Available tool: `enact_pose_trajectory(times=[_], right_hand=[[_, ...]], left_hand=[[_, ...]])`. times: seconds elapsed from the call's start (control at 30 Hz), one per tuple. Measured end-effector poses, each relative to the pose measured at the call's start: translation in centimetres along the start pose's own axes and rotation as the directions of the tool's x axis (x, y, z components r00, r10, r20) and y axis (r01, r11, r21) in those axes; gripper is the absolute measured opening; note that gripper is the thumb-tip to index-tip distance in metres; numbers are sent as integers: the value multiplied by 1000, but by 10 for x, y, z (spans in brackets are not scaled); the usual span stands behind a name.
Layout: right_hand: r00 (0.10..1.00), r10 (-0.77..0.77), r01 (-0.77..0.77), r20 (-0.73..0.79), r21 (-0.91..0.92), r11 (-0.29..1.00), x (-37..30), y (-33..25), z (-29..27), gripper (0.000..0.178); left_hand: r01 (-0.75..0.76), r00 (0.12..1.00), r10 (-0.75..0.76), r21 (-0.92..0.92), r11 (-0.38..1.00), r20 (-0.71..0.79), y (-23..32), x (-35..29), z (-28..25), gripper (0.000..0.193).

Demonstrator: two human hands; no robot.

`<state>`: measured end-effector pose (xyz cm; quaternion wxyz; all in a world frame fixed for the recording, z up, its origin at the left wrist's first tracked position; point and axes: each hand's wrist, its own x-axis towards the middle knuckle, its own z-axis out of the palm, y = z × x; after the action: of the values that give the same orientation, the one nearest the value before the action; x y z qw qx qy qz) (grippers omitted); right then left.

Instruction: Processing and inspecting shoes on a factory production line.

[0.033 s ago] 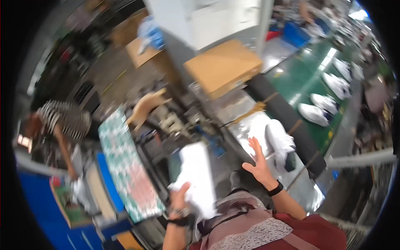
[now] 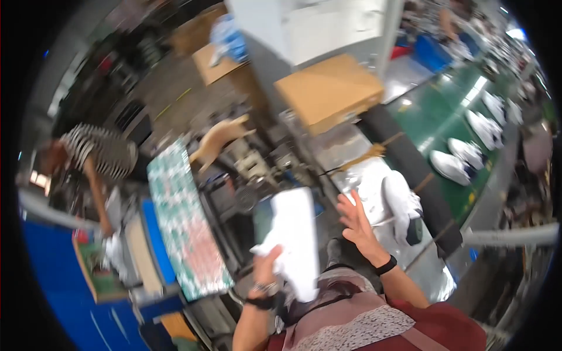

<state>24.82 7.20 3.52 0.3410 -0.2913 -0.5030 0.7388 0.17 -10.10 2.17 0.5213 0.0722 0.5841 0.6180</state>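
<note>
My left hand (image 2: 267,270) grips the lower left edge of a long, flat-looking white piece (image 2: 296,237). It is too bright and blurred to tell whether it is paper, cloth or a shoe part. My right hand (image 2: 360,233) is raised with its fingers apart, holding nothing. Just right of that hand, a white shoe (image 2: 397,196) with a dark part at its near end rests on a silvery bench surface (image 2: 364,169). The tips of the right fingers appear close to the bench's edge; whether they touch it I cannot tell.
A cardboard box (image 2: 331,88) stands at the bench's far end. White shoes (image 2: 449,167) sit on a green conveyor (image 2: 421,126) at right. Machine parts (image 2: 254,167) and a patterned board (image 2: 181,213) lie left. Farther left, a person in a striped top (image 2: 102,151) bends over.
The whole view has shifted, so most surroundings appear farther right. My left hand and the white piece sit slightly right and higher in the picture. My right hand remains raised, its fingers turned slightly.
</note>
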Motion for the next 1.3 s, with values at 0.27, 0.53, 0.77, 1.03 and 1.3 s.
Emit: enact_pose_trajectory(times=[0.27,0.53,0.77,1.03,1.3], right_hand=[[986,166,-153,-34,239,959,17,12,35,84],[935,356,-305,16,551,777,-15,29,37,67],[946,321,-311,42,392,866,-8,-6,79,79],[861,-304,479,408,-447,755,-16,-61,141,109],[915,-158,335,372,-479,812,-35,-71,164,101]], left_hand=[[-378,920,392,216,900,-24,-10,-22,87,63],[-699,595,748,649,301,293,12,-65,28,18],[-742,666,588,493,455,460,62,-114,-4,16],[-684,536,579,718,-130,615,172,-60,46,68],[9,710,-498,701,713,497,224,4,62,69]])
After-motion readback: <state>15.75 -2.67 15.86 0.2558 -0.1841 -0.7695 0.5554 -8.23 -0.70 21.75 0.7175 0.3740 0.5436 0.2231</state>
